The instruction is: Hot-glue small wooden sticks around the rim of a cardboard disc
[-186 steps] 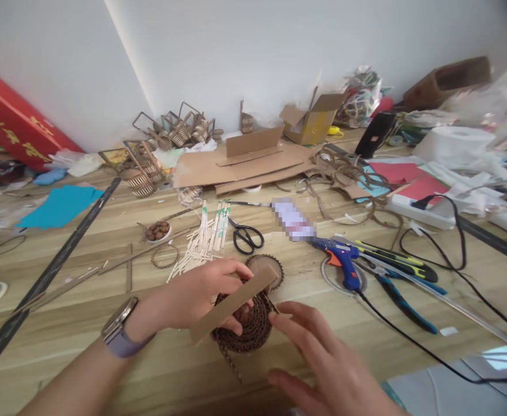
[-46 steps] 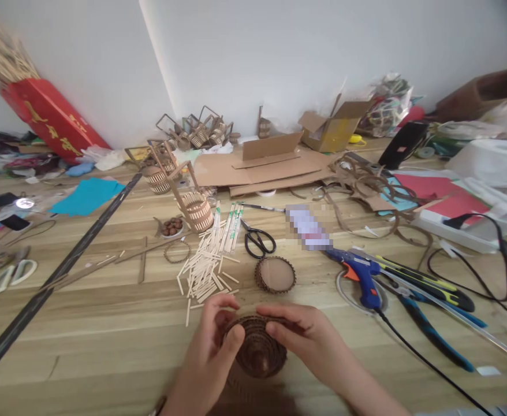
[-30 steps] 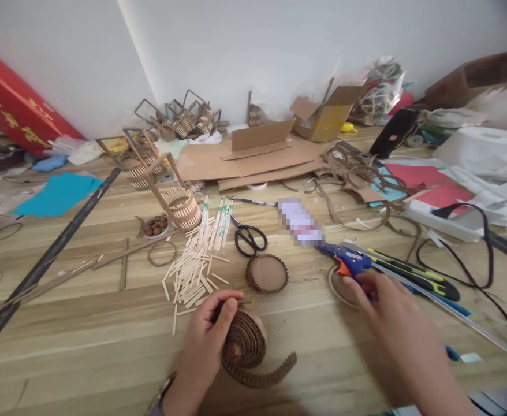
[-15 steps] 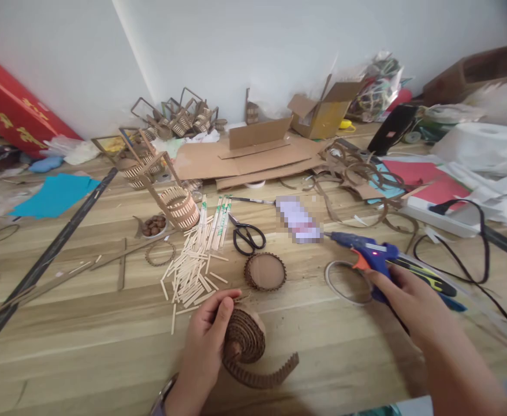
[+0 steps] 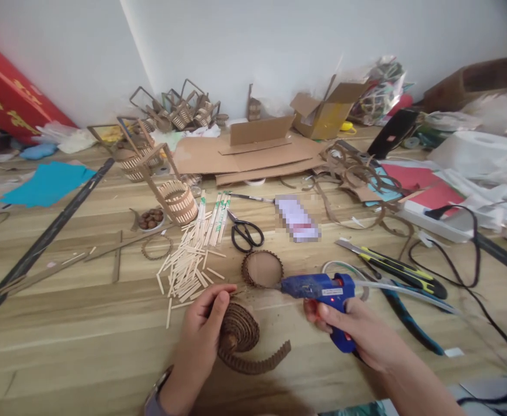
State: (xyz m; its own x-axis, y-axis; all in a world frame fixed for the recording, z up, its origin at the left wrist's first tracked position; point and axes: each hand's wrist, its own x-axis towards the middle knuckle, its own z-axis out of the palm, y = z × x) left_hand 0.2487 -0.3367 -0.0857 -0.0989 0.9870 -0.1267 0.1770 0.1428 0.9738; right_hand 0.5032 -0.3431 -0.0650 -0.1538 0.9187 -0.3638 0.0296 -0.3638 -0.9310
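Note:
My left hand (image 5: pixel 208 326) is closed around the side of a coiled roll of brown corrugated paper strip (image 5: pixel 239 329). The strip's loose end curls out to the right above the tabletop. In my right hand (image 5: pixel 357 323) is a blue hot glue gun (image 5: pixel 323 289), gripped by its handle with a finger at the orange trigger. A clear glue stick juts from its back, a red light shows on its side, and its nozzle points left. Just beyond the nozzle lies a round cardboard disc with a corrugated rim (image 5: pixel 262 268).
Short wooden sticks (image 5: pixel 190 266) lie scattered left of the disc, with black scissors (image 5: pixel 247 234) behind. A small stick basket (image 5: pixel 178 199) stands near a bowl of brown nuts (image 5: pixel 151 219). A utility knife (image 5: pixel 401 268), pliers (image 5: pixel 409 320) and a black cable (image 5: pixel 491 312) lie to the right.
My right hand has brought the glue gun left and nearer, toward the paper roll, uncovering the knife and pliers. My left hand still holds the roll in nearly the same place.

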